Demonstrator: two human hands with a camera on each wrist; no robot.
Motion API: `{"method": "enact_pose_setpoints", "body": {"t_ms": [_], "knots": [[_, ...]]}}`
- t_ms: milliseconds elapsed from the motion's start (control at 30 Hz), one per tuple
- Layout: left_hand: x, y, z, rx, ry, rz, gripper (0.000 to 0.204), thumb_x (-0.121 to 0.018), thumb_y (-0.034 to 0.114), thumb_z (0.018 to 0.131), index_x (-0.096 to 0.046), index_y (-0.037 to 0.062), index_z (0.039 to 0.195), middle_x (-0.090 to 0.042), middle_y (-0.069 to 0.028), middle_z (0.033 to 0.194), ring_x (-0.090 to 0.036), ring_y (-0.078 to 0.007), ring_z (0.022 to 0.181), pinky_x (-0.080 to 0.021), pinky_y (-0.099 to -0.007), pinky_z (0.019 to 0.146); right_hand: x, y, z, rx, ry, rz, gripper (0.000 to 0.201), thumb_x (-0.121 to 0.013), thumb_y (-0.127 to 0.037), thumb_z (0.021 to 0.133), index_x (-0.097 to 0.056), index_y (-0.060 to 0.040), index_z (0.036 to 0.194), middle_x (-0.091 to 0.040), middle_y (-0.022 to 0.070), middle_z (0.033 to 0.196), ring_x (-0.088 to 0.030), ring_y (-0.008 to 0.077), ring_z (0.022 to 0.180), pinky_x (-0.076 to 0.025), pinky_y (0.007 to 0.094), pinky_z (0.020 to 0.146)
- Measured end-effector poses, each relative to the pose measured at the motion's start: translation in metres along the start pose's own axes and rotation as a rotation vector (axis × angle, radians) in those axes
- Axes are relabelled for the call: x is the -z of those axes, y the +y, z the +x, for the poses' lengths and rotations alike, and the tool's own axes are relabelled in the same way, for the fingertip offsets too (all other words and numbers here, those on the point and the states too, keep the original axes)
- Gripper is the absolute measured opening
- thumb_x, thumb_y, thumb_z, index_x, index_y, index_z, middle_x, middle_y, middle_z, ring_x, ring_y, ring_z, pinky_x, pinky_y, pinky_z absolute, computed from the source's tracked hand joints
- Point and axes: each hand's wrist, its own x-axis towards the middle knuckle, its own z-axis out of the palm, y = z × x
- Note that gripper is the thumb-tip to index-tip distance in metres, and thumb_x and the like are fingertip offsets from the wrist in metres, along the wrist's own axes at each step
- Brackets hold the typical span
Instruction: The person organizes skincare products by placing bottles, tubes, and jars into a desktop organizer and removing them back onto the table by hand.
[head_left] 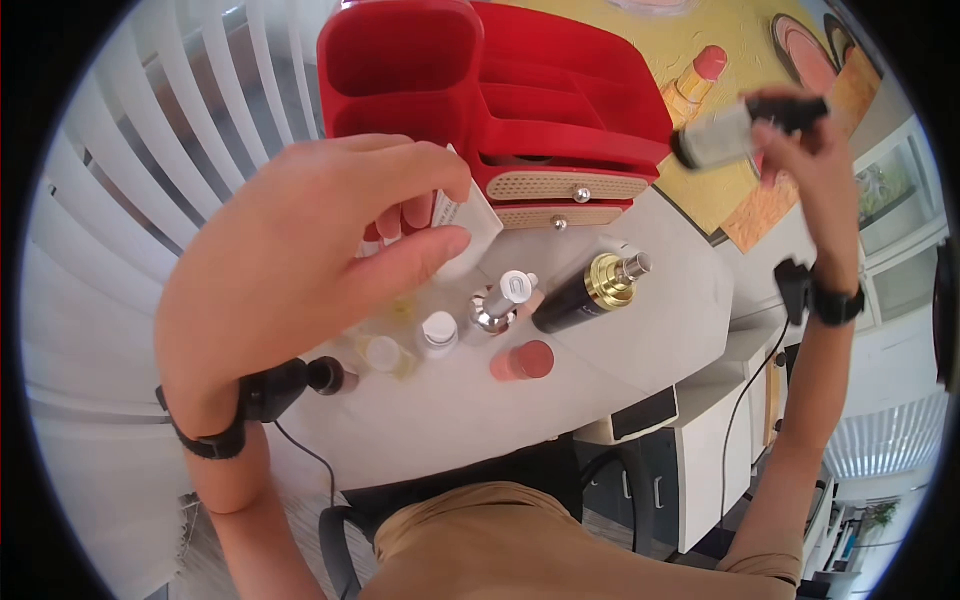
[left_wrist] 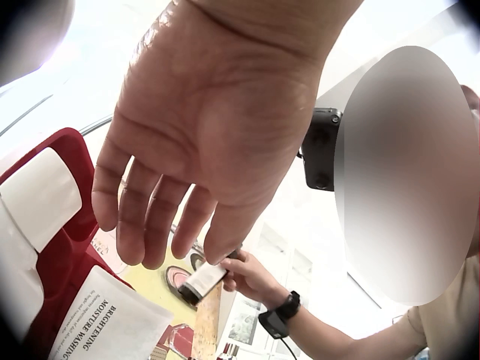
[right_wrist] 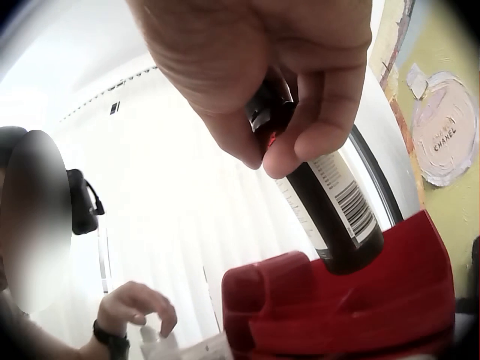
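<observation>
While the left hand [head_left: 300, 250] is held over the near left side of the red organizer [head_left: 520, 90], a white tube [head_left: 470, 225] is pinched between its thumb and curled fingers; printed words can be read on the tube in the left wrist view. The right hand [head_left: 810, 150] is raised at the far right, well apart from the left one, and its fingers are closed round the black cap end of a small dark bottle [head_left: 720, 135]. The bottle is held tilted in the air, with its label and barcode visible in the right wrist view, and it is touching nothing else.

Below the left hand, on the white table [head_left: 640, 340], a group of cosmetics is standing close together: a black bottle with a gold collar [head_left: 590, 290], lying tilted, a silver-capped bottle [head_left: 500, 300], a white-capped bottle [head_left: 438, 332] and a pink-capped one [head_left: 525, 360]. Two small drawers with round knobs are seen at the front of the organizer. A yellow picture with a lipstick [head_left: 690, 85] is leaning behind it.

It is judged that the dark bottle could slip, because it is gripped only near the cap and is hanging at an angle. The standing bottles could also be knocked over if the left hand is lowered carelessly, since they are crowded just under it. The tube could be dropped among them if the pinch is loosened.
</observation>
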Motion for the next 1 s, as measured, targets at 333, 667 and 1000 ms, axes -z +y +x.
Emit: {"method": "enact_pose_setpoints", "body": {"t_ms": [333,667,1000], "knots": [[0.002,0.003,0.001,0.006,-0.024,0.039,0.02,-0.073,0.01,0.091,-0.066,0.001,0.107,-0.066,-0.0099,0.087,-0.066,-0.0218,0.078,-0.052,-0.0329,0.072,-0.099,0.075,-0.108,-0.539,-0.332,0.37,0.047,-0.078,-0.006,0.087,-0.057,-0.0034,0.129,-0.067,0.0052,0.109,-0.064,0.0083,0.07,-0.053,0.0242,0.064],[0.005,0.012,0.001,0.151,-0.077,0.027,0.022,-0.074,0.017,0.092,-0.067,0.0042,0.109,-0.066,-0.009,0.089,-0.068,-0.0241,0.082,-0.052,-0.0359,0.07,-0.059,-0.006,-0.119,-0.196,-0.051,0.672,0.036,-0.077,0.01,0.079,-0.058,-0.0059,0.105,-0.057,0.0018,0.094,-0.057,0.0065,0.074,-0.048,0.0212,0.061],[0.048,0.011,-0.021,0.097,0.577,-0.136,0.019,-0.069,0.006,0.096,-0.067,-0.0012,0.113,-0.069,-0.0054,0.105,-0.064,-0.0128,0.088,-0.051,-0.0282,0.079,-0.125,-0.14,-0.108,0.711,-1.016,0.954,0.027,-0.071,-0.022,0.095,-0.064,-0.0048,0.114,-0.061,0.0094,0.097,-0.064,0.0264,0.082,-0.054,0.035,0.081]]}}
